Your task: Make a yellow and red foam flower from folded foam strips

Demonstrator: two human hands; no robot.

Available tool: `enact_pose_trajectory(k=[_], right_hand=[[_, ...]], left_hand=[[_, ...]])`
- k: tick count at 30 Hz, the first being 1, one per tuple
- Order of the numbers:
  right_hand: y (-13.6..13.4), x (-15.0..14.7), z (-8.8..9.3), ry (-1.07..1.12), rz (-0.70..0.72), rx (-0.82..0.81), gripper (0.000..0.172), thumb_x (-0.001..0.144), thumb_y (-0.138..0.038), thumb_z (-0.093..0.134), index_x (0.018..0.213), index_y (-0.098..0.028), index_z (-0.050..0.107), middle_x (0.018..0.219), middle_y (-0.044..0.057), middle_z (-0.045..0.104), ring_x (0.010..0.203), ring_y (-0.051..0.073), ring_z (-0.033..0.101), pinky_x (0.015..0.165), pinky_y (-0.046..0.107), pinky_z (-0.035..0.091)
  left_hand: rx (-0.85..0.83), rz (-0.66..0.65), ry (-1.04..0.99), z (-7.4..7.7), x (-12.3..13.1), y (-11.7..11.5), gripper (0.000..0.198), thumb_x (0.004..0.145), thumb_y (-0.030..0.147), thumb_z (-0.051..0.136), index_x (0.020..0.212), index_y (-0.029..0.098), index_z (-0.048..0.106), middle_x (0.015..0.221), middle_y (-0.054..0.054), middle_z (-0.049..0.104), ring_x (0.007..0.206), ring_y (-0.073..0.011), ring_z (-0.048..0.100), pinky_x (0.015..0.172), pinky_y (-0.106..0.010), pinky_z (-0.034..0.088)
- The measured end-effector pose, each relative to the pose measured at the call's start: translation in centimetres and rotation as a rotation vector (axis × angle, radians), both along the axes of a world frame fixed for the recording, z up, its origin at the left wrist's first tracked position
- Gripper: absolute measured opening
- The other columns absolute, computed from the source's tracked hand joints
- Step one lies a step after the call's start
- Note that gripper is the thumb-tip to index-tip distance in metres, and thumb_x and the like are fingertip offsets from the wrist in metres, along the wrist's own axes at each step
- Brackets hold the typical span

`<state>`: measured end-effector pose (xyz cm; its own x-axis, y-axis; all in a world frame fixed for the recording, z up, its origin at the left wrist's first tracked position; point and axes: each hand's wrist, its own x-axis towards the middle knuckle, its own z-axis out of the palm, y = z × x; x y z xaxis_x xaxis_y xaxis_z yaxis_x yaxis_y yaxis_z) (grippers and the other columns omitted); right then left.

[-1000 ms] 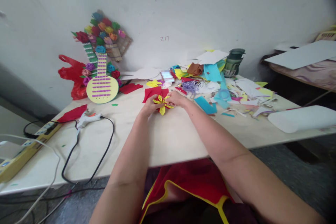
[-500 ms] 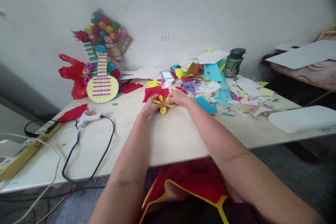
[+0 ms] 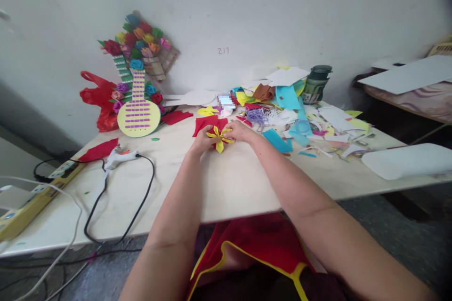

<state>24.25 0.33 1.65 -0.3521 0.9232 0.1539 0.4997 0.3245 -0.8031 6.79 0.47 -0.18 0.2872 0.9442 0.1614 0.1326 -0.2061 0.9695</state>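
Note:
A yellow paper flower (image 3: 219, 141) with pointed petals and some red between them is held just above the white table (image 3: 240, 188). My left hand (image 3: 202, 141) grips its left side, fingers closed round it. On the other side, my right hand (image 3: 237, 131) pinches a petal near the upper right. Red paper (image 3: 203, 124) lies directly behind the flower, and a yellow paper piece (image 3: 207, 111) rests farther back.
A white glue gun (image 3: 122, 157) with a looping black cord and a yellow power strip (image 3: 38, 200) are at left. A decorated paper instrument (image 3: 139, 117) stands behind them. Coloured scraps (image 3: 282, 96), purple string (image 3: 256, 115) and a dark green bottle (image 3: 315, 85) occupy the back right.
The right hand's fingers have shifted very slightly at the flower's upper right petal. Both hands stay on the flower.

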Motion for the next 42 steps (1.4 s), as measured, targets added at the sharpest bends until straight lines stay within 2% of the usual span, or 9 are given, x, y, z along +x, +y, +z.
enact_pose_trajectory(k=[4,9,13,17,22,26,31,37,42], right_hand=[[0.0,0.1,0.2,-0.049,0.029,0.068,0.01,0.066,-0.021,0.055,0.06,-0.013,0.057,0.046,-0.006,0.044,0.046,0.007,0.04,0.047,0.019,0.03],[0.6,0.5,0.1,-0.121,0.128,0.179,0.014,0.064,-0.02,0.057,0.071,-0.012,0.066,0.059,-0.002,0.057,0.057,0.009,0.048,0.056,0.02,0.036],[0.9,0.7,0.1,-0.144,0.222,0.192,0.017,0.065,-0.02,0.059,0.077,-0.013,0.068,0.066,0.0,0.062,0.063,0.011,0.052,0.062,0.021,0.039],[0.9,0.6,-0.1,-0.129,0.256,0.156,0.017,0.067,-0.021,0.057,0.079,-0.014,0.067,0.064,-0.002,0.061,0.058,0.009,0.052,0.059,0.021,0.039],[0.4,0.4,0.0,-0.079,0.148,0.076,0.008,0.067,-0.021,0.056,0.065,-0.014,0.058,0.052,-0.003,0.055,0.05,0.009,0.049,0.05,0.019,0.037],[-0.1,-0.4,0.4,-0.088,0.001,-0.025,0.012,0.064,-0.015,0.055,0.055,-0.016,0.048,0.043,-0.003,0.05,0.045,0.01,0.05,0.044,0.019,0.037],[-0.2,-1.5,0.6,-0.075,-0.179,-0.183,0.014,0.063,-0.009,0.054,0.053,-0.016,0.047,0.041,-0.001,0.051,0.042,0.012,0.052,0.043,0.022,0.041],[-0.2,-1.5,0.3,0.057,-0.159,-0.283,0.015,0.065,-0.011,0.058,0.053,-0.015,0.052,0.047,0.002,0.057,0.042,0.012,0.052,0.043,0.023,0.044],[-0.2,-1.6,0.2,0.037,-0.184,-0.26,0.014,0.064,-0.01,0.056,0.053,-0.015,0.05,0.046,0.0,0.054,0.041,0.01,0.049,0.043,0.022,0.041]], left_hand=[[0.0,0.004,-0.002,-0.1,0.0,-0.1,0.041,0.05,0.025,0.076,0.08,0.017,0.05,0.065,0.005,0.055,0.056,-0.0088,0.052,0.054,-0.022,0.04],[-0.062,-0.027,-0.03,-0.2,-0.3,-0.2,0.047,0.049,0.023,0.077,0.085,0.019,0.048,0.064,0.006,0.053,0.056,-0.0095,0.053,0.055,-0.022,0.041],[-0.113,-0.072,-0.01,-0.2,-0.6,-0.4,0.048,0.048,0.021,0.077,0.086,0.02,0.047,0.063,0.008,0.049,0.054,-0.0081,0.051,0.052,-0.021,0.039],[-0.113,-0.114,-0.042,-0.2,-0.7,-0.3,0.048,0.047,0.02,0.078,0.083,0.019,0.047,0.065,0.008,0.049,0.055,-0.0075,0.05,0.052,-0.02,0.039],[-0.098,-0.122,-0.015,0.0,-0.6,-0.4,0.047,0.05,0.022,0.078,0.085,0.019,0.047,0.068,0.006,0.051,0.059,-0.0086,0.053,0.054,-0.021,0.041],[-0.013,-0.099,0.098,0.0,-0.4,-0.2,0.045,0.052,0.022,0.076,0.087,0.019,0.048,0.069,0.006,0.051,0.059,-0.0083,0.052,0.055,-0.021,0.042],[0.116,-0.045,0.21,-0.1,0.0,0.1,0.043,0.05,0.02,0.074,0.086,0.017,0.05,0.071,0.003,0.054,0.063,-0.0102,0.052,0.057,-0.022,0.042],[0.148,0.048,0.204,0.3,0.2,-0.2,0.042,0.05,0.019,0.073,0.086,0.017,0.051,0.072,0.004,0.053,0.062,-0.0098,0.05,0.058,-0.022,0.041],[0.122,0.066,0.181,0.3,0.3,-0.2,0.046,0.047,0.019,0.075,0.086,0.018,0.051,0.071,0.004,0.053,0.062,-0.0096,0.05,0.057,-0.022,0.041]])
